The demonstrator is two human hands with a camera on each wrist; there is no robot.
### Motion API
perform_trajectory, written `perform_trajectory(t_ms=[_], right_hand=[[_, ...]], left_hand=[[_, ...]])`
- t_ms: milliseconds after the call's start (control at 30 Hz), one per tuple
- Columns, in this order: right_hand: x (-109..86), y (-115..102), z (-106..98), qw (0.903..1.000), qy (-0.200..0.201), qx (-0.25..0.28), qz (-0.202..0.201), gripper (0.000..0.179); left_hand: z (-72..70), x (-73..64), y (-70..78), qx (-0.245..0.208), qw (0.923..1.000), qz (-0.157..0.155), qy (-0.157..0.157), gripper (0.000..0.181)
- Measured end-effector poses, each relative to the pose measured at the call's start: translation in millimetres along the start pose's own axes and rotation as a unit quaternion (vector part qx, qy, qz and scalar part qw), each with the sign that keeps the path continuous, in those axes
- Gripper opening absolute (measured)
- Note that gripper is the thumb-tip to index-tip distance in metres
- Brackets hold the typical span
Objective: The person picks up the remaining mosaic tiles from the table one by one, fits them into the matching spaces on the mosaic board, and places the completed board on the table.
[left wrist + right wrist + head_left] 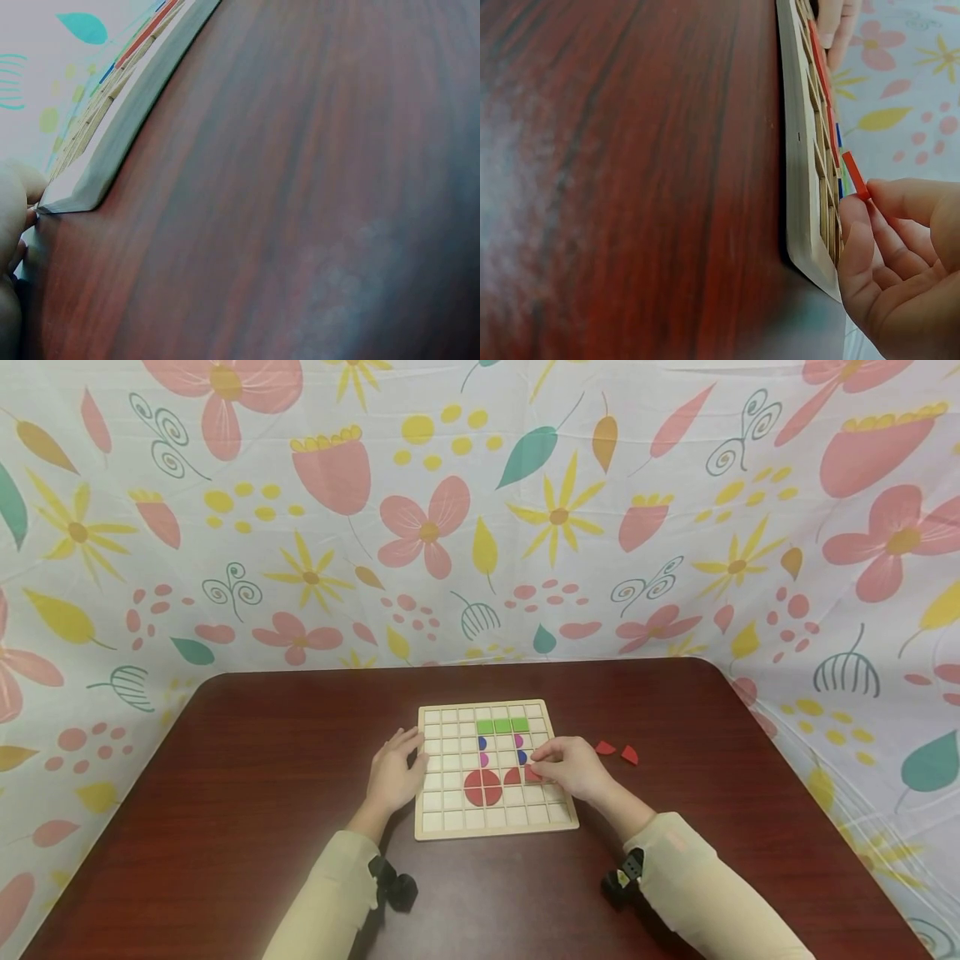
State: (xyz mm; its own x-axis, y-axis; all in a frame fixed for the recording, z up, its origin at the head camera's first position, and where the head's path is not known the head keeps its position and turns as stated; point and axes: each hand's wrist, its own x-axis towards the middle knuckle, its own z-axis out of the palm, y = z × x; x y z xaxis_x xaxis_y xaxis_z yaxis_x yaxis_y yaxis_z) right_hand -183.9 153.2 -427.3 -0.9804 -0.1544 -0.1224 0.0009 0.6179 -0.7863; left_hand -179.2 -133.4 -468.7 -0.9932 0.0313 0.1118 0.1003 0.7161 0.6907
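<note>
1. Head view: the right hand (573, 768) pinches a red piece (532, 773) between thumb and forefinger, the tips clamped on it above the right part of a gridded wooden board (495, 836)
2. Head view, just left of those fingertips: a red quarter-round (513, 777) sits in its cell; further left, four red quarters (474, 779) form a disc
3. Head view, beyond the fingertips: a blue half-round (522, 757) is nearest, a pink half-round (519, 741) past it, then a row of three green squares (502, 726); a second blue piece (482, 743) and pink piece (483, 760) lie to their left
4. Head view, right of the right-hand fingers: two loose red pieces (630, 755) rest on the dark table (262, 777)
5. Head view: the left hand (393, 772) rests at the board's left rim, fingers relaxed, thumb apart from them
6. Left wrist view: the left fingers show only partly, by a board corner; this view cannot tell how they stand to one another
7. Right wrist view: the red piece juts at a slant from the pinching tips; the board's rim runs left of them, patterned cloth (885, 45) behind
</note>
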Motion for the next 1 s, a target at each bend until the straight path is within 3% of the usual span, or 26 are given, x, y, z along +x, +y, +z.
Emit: perform_trajectory(t_ms=[533,1000], right_hand=[[1.5,-3.0,6.7,0.9955,0.024,-0.081,-0.044,0.008],[0.1,-7.0,10.3,0.9906,0.034,-0.123,-0.049,0.004]], left_hand=[[1.0,0.2,-0.6,-0.002,1.0,0.002,0.004,0.039],[1.0,0.3,-1.1,-0.001,1.0,0.002,0.003,0.039]])
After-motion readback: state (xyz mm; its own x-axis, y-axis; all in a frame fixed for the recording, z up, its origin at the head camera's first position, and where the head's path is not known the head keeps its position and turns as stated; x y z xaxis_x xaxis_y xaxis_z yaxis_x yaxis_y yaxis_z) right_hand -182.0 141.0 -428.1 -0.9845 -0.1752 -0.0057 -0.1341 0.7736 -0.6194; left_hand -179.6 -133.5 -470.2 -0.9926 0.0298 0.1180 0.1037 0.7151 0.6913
